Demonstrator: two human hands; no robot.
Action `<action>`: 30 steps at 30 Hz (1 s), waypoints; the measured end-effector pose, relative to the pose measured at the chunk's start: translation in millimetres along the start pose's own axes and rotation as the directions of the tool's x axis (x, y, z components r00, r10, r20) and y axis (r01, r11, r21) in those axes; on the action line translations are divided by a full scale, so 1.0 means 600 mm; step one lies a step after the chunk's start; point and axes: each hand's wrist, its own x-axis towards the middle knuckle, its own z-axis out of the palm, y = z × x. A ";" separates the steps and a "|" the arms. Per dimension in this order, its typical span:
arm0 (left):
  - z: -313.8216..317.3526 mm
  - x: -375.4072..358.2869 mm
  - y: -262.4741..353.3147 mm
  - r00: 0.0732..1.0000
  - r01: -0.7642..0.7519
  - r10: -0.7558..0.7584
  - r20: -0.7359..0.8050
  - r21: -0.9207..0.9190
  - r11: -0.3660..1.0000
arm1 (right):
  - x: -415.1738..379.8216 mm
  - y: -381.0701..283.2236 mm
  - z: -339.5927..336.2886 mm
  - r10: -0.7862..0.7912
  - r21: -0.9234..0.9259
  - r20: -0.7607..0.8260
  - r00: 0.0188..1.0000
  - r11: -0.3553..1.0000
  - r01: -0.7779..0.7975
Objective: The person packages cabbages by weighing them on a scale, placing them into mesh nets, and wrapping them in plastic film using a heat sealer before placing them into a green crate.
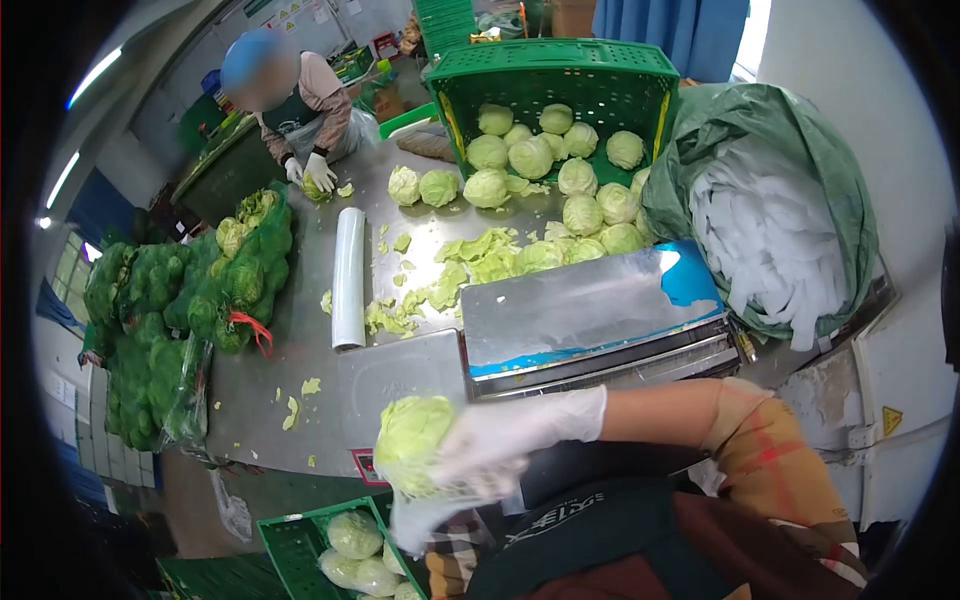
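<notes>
A pale green cabbage (412, 430) is held up over the front edge of the metal table, its lower part inside a white net sleeve. My right hand (485, 445), in a white glove, reaches in from the right and lies against the cabbage's side, fingers curled on the net. Below the cabbage is my left hand (415, 518), also gloved and smeared by motion; its fingers cannot be made out. Behind the cabbage is a flat grey plate (400, 370), beside a wrapping machine with a metal top (580, 305).
Loose cabbages and leaves lie near a tipped green crate (555, 58). A green bag (690, 150) holds white net sleeves. A white film roll (348, 280) and netted cabbages (240, 280) are left. Wrapped cabbages (354, 534) fill a lower crate. A co-worker (320, 95) handles cabbage opposite.
</notes>
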 end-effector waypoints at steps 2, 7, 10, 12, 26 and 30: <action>0.016 0.010 0.019 1.000 -0.002 0.002 -0.006 -0.047 0.999 | -0.016 0.057 -0.012 -0.006 -0.020 0.100 0.995 1.000 0.008; 0.034 -0.003 0.057 0.998 -0.012 0.001 -0.055 -0.191 0.981 | -0.055 0.016 -0.021 -0.440 0.066 -0.263 0.858 0.879 0.471; 0.059 -0.016 0.070 0.999 0.011 -0.019 -0.026 -0.285 0.958 | -0.016 0.007 -0.029 -0.504 -0.029 -0.447 0.739 0.834 0.551; 0.046 -0.048 0.070 1.000 0.027 -0.026 0.009 -0.351 0.936 | 0.003 0.037 -0.038 -0.326 0.128 -0.605 0.727 0.861 0.492; -0.072 0.065 0.063 0.918 0.283 -0.359 -0.169 -0.359 0.890 | -0.214 0.298 -0.224 -0.289 -0.310 -0.932 -0.217 0.949 0.064; -0.153 0.076 0.011 0.830 0.382 -0.423 -0.363 -0.182 0.906 | -0.428 0.423 -0.315 -0.484 -0.043 -0.749 -0.452 0.717 -0.696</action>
